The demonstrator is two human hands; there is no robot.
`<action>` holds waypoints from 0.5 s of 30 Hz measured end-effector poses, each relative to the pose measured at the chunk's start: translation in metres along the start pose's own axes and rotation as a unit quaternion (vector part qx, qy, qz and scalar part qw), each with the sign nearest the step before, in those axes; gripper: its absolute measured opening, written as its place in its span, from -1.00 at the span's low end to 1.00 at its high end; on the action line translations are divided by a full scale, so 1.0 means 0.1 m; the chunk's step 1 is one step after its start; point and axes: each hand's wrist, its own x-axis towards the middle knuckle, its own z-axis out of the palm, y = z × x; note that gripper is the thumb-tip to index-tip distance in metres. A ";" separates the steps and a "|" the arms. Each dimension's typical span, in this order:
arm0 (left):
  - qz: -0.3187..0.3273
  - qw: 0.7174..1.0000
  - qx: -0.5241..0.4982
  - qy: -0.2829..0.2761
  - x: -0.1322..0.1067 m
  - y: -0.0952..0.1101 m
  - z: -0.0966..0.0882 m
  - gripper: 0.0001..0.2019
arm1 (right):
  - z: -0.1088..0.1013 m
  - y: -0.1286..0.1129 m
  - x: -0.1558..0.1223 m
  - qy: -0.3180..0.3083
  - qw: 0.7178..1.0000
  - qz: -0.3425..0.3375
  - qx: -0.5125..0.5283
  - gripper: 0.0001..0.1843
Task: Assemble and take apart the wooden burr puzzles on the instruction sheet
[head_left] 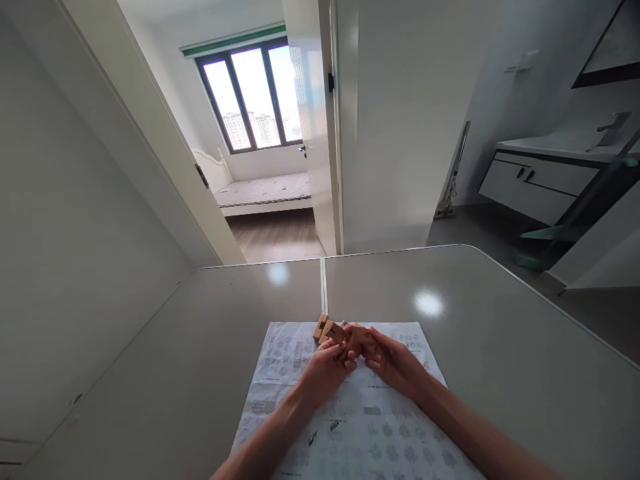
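Observation:
A chain of small wooden blocks [345, 333] is held just above a printed paper sheet [360, 427] on the grey table [200, 373]. My left hand [325, 370] has its fingers curled round the left part of the blocks. On the right, my right hand [393, 363] pinches the other end. The two hands meet over the far half of the sheet. Some blocks stick out past my left fingers towards the far side.
The table is made of two halves with a seam [323, 287] down the middle. Behind it stand a white wall, an open doorway to a room with a window [255, 97], and a vanity cabinet [545, 180] at the right.

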 end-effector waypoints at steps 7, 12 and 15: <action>0.009 1.000 0.021 0.004 0.00 0.00 0.01 -0.66 | 0.06 -0.01 -0.02 0.001 0.999 -0.017 -0.049 -0.68; 0.021 0.999 0.037 0.007 -0.01 -0.01 0.02 -0.65 | 0.02 -0.01 0.00 0.011 0.997 -0.045 -0.062 -0.72; 0.025 0.999 0.047 0.004 0.00 -0.01 0.03 -0.67 | 0.00 -0.02 0.01 0.034 0.995 -0.066 -0.061 -0.71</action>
